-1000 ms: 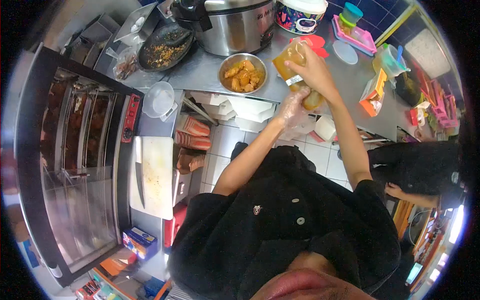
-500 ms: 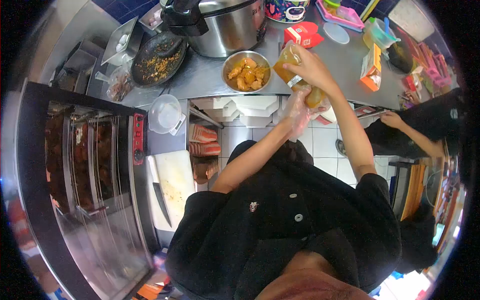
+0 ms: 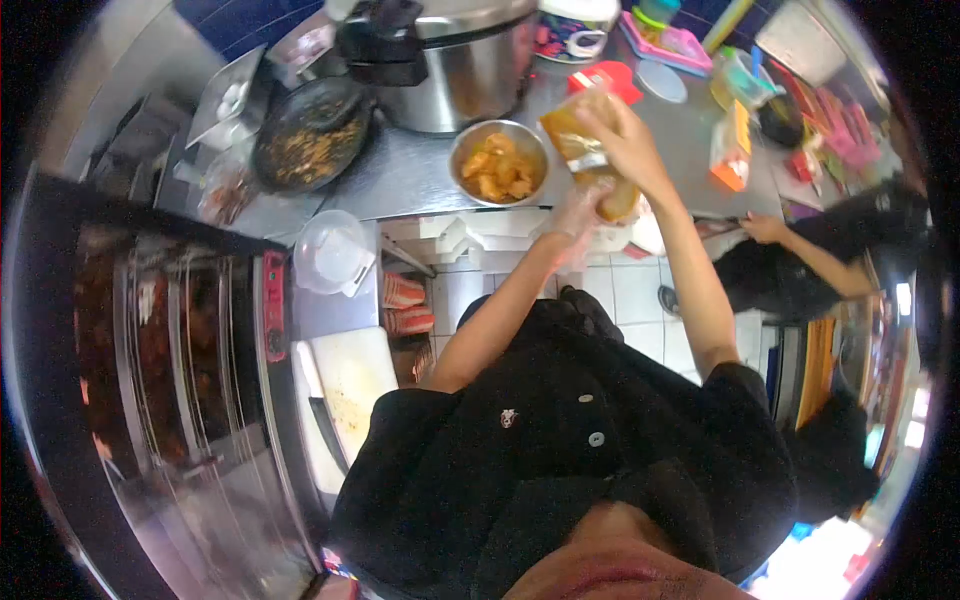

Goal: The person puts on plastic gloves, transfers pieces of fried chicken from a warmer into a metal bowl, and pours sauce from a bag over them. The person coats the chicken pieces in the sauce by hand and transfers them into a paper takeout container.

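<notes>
Above the counter's front edge, a clear plastic container of yellow-brown sauce [image 3: 566, 138] with a white label is held at a tilt; whether it is a bag or a bottle I cannot tell. My right hand [image 3: 622, 145], bare, grips its upper part. Around its lower end closes my left hand [image 3: 582, 212], in a clear plastic glove. Just left of both hands stands a steel bowl [image 3: 456, 178] with orange-brown sauced pieces [image 3: 498, 170] in it. The container's upper left end points toward the bowl, apart from it.
A large rice cooker [image 3: 455, 75] stands behind the bowl, a dark pan [image 3: 310, 140] to its left. An orange-white box [image 3: 732, 145] lies right. A knife [image 3: 328, 435] rests by a cutting board [image 3: 360, 375]. Another person's hand [image 3: 765, 228] is at the counter's right.
The view has shifted, so the counter sits slightly lower. My hands still hold the sauce container, which has turned a little and is blurred by motion.
</notes>
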Motion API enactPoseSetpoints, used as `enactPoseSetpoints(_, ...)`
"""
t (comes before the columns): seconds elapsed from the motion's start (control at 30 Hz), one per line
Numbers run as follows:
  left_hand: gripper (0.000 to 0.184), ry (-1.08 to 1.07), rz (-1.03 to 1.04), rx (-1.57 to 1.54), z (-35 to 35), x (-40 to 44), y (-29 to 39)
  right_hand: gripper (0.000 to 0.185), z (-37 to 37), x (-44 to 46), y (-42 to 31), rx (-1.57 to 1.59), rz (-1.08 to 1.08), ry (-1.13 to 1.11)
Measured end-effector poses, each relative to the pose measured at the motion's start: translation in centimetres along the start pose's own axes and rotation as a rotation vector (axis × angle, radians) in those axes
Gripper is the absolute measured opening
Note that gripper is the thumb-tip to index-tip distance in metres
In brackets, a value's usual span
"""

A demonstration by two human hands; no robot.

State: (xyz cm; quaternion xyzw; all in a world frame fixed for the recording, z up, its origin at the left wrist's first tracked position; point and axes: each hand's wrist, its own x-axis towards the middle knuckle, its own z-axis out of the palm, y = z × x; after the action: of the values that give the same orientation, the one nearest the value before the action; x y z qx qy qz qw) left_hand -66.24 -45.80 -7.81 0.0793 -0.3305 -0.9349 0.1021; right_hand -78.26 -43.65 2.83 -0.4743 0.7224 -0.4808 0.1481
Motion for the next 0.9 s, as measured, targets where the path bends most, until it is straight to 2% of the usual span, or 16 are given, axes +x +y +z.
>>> enactPoseSetpoints(0.1, 0.056, -0.045, 0.134, 0.248, -0.2, -1.3, -0.6, 0.043, 1.2, -1.1, 0.3, 0.045, -0.073, 0.121)
enactPoseSetpoints(0.27, 0.086, -0.087, 0.428, 0.56, -2.3, -0.5, 2.5, 0.042, 1.9, -0.6, 9.1, 0.259, -0.271, 0.357)
enactPoseSetpoints(0.3, 0.093, -0.047, 0.456, 0.615, -2.6, -0.7, 3.1, 0.044, 1.1, -0.9, 10.1, 0.041, -0.227, 0.438)
enactPoseSetpoints(0.33, 0.093, 0.0, 0.493, 0.619, -3.0, -1.0, 3.6, 0.044, 1.5, -0.8, 8.9, 0.11, -0.167, 0.463)
enactPoseSetpoints(0.37, 0.091, 0.177, 0.486, 0.849, -3.4, -1.9, 3.8, 0.045, 1.5, -1.2, 7.5, 0.174, -0.094, 0.496)
enactPoseSetpoints(0.47, 0.074, 0.375, 0.643, 0.883, -0.3, -10.5, 9.0, 0.044, 1.2, -0.5, 6.5, 0.04, -0.19, 0.548)
enactPoseSetpoints(0.5, 0.079, 0.319, 0.74, 0.692, 0.0, -13.5, 10.5, 0.044, 1.4, -0.3, 5.5, 0.071, -0.207, 0.5)
enactPoseSetpoints(0.53, 0.071, 0.879, 0.539, 1.011, 1.6, -19.1, 12.1, 0.046, 1.3, -0.1, 4.2, 0.132, -0.23, 0.516)
enactPoseSetpoints(0.57, 0.057, 1.135, 0.708, 1.413, 1.0, -24.8, 13.3, 0.048, 1.3, 0.4, 3.5, 0.193, -0.249, 0.544)
enactPoseSetpoints(0.6, 0.049, 1.38, 0.857, 1.351, 1.5, -30.5, 14.2, 0.048, 1.4, 1.3, 3.6, 0.212, -0.26, 0.519)
enactPoseSetpoints(0.67, 0.033, 1.796, 1.403, 0.919, 2.1, -43.7, 15.9, 0.04, 1.1, 2.5, 4.3, 0.362, -0.258, 0.536)
enactPoseSetpoints(0.7, 0.027, 1.941, 1.627, 0.831, 5.6, -48.3, 16.7, 0.04, 1.2, 3.0, 4.8, 0.373, -0.256, 0.521)
enactPoseSetpoints(0.73, 0.034, 1.94, 1.869, 0.55, 8.9, -51.5, 16.5, 0.04, 1.2, 3.8, 5.2, 0.343, -0.317, 0.504)
enactPoseSetpoints(0.8, 0.039, 2.352, 1.602, 0.905, 11.6, -54.9, 14.8, 0.039, 1.8, 5.5, 6.5, 0.276, -0.431, 0.482)
enactPoseSetpoints(0.87, 0.043, 2.269, 1.395, 0.903, 11.4, -51.4, 13.4, 0.035, 1.0, 5.9, 8.8, 0.04, -0.494, 0.507)
enactPoseSetpoints(0.9, 0.043, 2.11, 1.414, 0.757, 11.2, -47.6, 13.5, 0.032, 1.1, 6.0, 9.9, -0.14, -0.517, 0.528)
